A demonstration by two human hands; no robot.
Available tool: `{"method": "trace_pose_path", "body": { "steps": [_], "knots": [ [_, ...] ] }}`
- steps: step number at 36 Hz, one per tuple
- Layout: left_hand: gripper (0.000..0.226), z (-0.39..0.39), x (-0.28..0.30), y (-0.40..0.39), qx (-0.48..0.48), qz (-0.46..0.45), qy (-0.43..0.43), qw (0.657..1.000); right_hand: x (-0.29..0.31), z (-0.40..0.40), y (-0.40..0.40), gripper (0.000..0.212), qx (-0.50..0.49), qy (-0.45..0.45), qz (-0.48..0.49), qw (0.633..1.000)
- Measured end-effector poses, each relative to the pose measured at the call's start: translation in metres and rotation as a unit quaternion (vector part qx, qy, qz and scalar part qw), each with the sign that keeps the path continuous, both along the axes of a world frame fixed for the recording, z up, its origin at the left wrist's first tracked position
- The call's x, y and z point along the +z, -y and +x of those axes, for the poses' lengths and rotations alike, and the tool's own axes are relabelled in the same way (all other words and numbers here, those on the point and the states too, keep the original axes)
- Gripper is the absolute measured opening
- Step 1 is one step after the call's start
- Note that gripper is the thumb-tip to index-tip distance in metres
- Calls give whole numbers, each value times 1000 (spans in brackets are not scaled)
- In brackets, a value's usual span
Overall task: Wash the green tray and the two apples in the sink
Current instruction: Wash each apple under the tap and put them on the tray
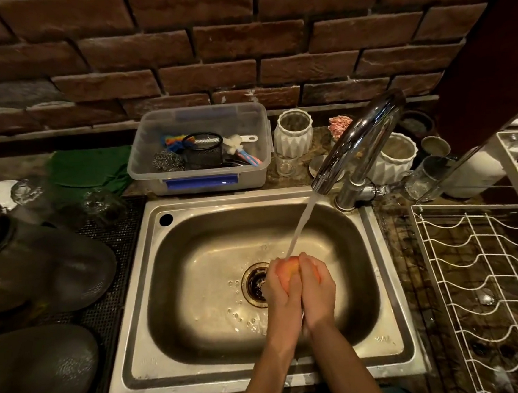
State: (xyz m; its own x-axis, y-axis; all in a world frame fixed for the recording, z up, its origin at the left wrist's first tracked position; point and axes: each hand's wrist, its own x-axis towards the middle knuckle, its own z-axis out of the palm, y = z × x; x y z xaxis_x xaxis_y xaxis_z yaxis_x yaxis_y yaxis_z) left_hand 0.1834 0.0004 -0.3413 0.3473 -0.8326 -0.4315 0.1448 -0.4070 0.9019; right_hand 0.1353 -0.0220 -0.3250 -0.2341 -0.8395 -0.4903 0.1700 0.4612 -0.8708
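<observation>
Both hands closed in one shared grip around a single apple [287, 271]: left hand [282, 290] cupping its left side, right hand [317, 288] cupping its right, fingers curled forward over the fruit and thumbs side by side along the near face. Only a reddish-orange patch of skin showing between the fingers; stem end hidden, so no telling which way it points, and too round and covered for any long axis to be read. Held low over the steel sink [141, 298], just right of the drain [255, 285], above the wet basin floor with droplets to the left. Water stream [300, 227] slanting down from the chrome faucet [358, 139] spout and landing on the top of the apple between the fingertips. Forearms coming in from the bottom edge, close together. Clear plastic box [200, 177] of scrubbers behind the sink on the table, white wire rack [480, 272] to the right.
</observation>
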Motion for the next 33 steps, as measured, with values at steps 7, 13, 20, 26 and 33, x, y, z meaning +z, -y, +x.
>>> {"method": "trace_pose_path", "body": {
  "steps": [7, 13, 20, 26, 33],
  "knots": [
    [18, 12, 2, 22, 111, 23, -81, 990, 2, -5, 3, 22, 177, -8, -55, 983],
    [46, 27, 12, 30, 115, 66, -198, 971, 2, -15, -1, 51, 249, -57, -65, 965],
    [16, 14, 14, 17, 63, 17, -88, 994, 2, 1, -6, 17, 74, -49, -71, 994],
    [13, 11, 15, 8, 40, -36, -51, 997, 7, 6, -2, 20, -34, 101, 8, 994],
    [27, 16, 10, -2, 26, 7, -80, 996, 1, -3, 1, 18, 32, 84, 27, 996]
  ]
}}
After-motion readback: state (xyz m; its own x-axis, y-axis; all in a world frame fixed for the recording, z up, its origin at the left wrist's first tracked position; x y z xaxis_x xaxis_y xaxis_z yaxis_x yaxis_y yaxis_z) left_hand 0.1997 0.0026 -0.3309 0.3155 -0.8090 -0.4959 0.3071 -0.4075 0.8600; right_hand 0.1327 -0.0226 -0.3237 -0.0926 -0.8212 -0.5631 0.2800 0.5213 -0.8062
